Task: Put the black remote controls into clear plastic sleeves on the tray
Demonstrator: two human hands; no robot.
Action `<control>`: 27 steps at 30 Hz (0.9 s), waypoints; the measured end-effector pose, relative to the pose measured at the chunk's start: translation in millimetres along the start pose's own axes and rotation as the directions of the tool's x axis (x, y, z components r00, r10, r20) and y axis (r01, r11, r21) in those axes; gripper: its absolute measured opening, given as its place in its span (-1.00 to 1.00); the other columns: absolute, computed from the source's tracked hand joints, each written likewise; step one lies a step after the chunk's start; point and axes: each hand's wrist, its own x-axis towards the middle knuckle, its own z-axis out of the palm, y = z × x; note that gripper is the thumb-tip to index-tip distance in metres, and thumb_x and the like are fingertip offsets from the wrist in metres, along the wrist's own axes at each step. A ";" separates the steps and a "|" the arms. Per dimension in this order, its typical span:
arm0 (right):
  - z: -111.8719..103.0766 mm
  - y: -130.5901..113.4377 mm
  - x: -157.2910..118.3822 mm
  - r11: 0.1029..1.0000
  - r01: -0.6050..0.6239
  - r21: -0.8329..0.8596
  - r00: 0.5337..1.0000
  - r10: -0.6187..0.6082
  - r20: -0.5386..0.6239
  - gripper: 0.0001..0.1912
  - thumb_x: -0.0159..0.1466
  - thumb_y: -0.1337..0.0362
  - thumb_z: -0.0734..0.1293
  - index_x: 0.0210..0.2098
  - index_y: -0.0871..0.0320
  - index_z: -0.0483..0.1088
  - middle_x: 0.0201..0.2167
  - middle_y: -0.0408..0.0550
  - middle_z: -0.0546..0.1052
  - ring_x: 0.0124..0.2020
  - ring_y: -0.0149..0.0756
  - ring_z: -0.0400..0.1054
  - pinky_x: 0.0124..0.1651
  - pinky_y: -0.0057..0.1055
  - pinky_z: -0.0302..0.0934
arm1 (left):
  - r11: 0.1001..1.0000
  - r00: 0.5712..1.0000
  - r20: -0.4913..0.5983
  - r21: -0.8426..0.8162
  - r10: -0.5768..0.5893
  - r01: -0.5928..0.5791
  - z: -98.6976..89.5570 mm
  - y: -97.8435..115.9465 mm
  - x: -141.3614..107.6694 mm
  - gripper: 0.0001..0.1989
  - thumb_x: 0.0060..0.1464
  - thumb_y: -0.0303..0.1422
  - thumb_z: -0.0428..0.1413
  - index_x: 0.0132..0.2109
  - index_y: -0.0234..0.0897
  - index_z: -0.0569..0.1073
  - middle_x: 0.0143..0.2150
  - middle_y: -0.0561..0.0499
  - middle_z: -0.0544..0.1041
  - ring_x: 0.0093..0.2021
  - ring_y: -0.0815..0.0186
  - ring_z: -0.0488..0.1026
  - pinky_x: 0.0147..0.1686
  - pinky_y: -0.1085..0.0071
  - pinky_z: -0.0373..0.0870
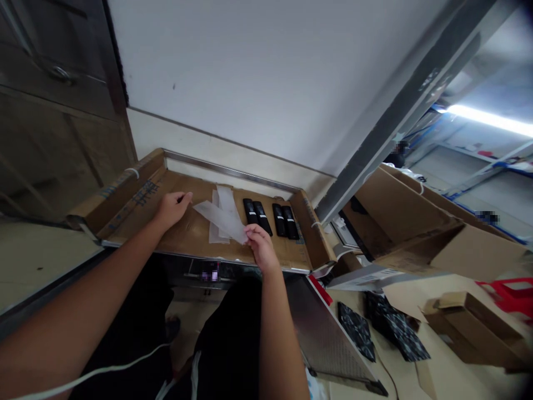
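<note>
My right hand (260, 245) pinches the near end of a translucent plastic sleeve (220, 220), which slants up to the left over the work surface. Beneath it lie more flat plastic sleeves (227, 198), partly covered. My left hand (171, 210) hovers over or rests on the cardboard to the left of the sleeves; its fingers are loosely curled, with a gap at the thumb and nothing visible in them. Right of the sleeves lie two slim black objects with white labels (257, 217), side by side. A similar black pair (285, 220) lies farther right.
The cardboard-lined tray (189, 236) has raised cardboard sides and a metal front edge. A white wall panel (250, 72) rises behind it. At right stand a large open carton (412, 222) and a smaller box (466, 328). Black patterned packages (395, 328) lie below.
</note>
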 end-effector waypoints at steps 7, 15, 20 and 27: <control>-10.4 -8.3 0.1 0.977 -0.116 0.178 0.993 0.107 0.058 -0.79 -0.17 0.31 0.26 -0.50 0.15 0.44 -0.56 -0.21 0.28 -0.55 -0.44 0.13 -0.54 -0.56 0.05 | 1.000 1.000 0.012 0.010 -0.006 0.006 0.2 -1.8 0.8 -0.58 0.15 -0.01 0.02 -0.42 -0.22 0.52 -0.57 0.05 0.42 -0.48 0.26 0.34 -0.44 0.36 0.16; -2.2 -3.1 5.3 0.980 -0.189 0.056 0.982 0.188 0.025 -0.63 -0.13 0.34 0.33 -0.28 0.12 0.50 -0.54 -0.28 0.28 -0.57 -0.45 0.16 -0.56 -0.47 0.34 | 1.000 1.000 0.016 0.019 0.003 -0.003 0.8 -1.3 0.9 -0.57 0.15 0.00 0.00 -0.42 -0.22 0.53 -0.55 0.04 0.43 -0.47 0.26 0.35 -0.43 0.36 0.18; 3.8 -3.3 4.0 0.982 -0.188 0.033 0.977 0.190 -0.093 -0.16 -0.11 0.33 0.32 0.22 0.07 0.32 -0.60 -0.38 0.25 -0.62 -0.44 0.11 -0.60 -0.42 0.38 | 0.999 1.000 0.026 0.032 0.008 -0.009 1.3 -2.7 0.9 -0.57 0.16 -0.01 0.00 -0.40 -0.22 0.54 -0.51 0.02 0.48 -0.44 0.26 0.38 -0.40 0.36 0.21; 12.0 -5.7 15.3 0.921 -0.378 -0.088 0.920 0.364 -0.142 -0.13 -0.11 0.37 0.28 0.25 0.17 0.25 -0.60 -0.34 0.35 -0.65 -0.42 0.22 -0.65 -0.43 0.35 | 1.000 1.000 0.028 0.026 -0.013 0.012 0.1 -0.4 0.6 -0.58 0.14 0.00 0.00 -0.41 -0.21 0.54 -0.53 0.02 0.47 -0.45 0.25 0.37 -0.42 0.36 0.20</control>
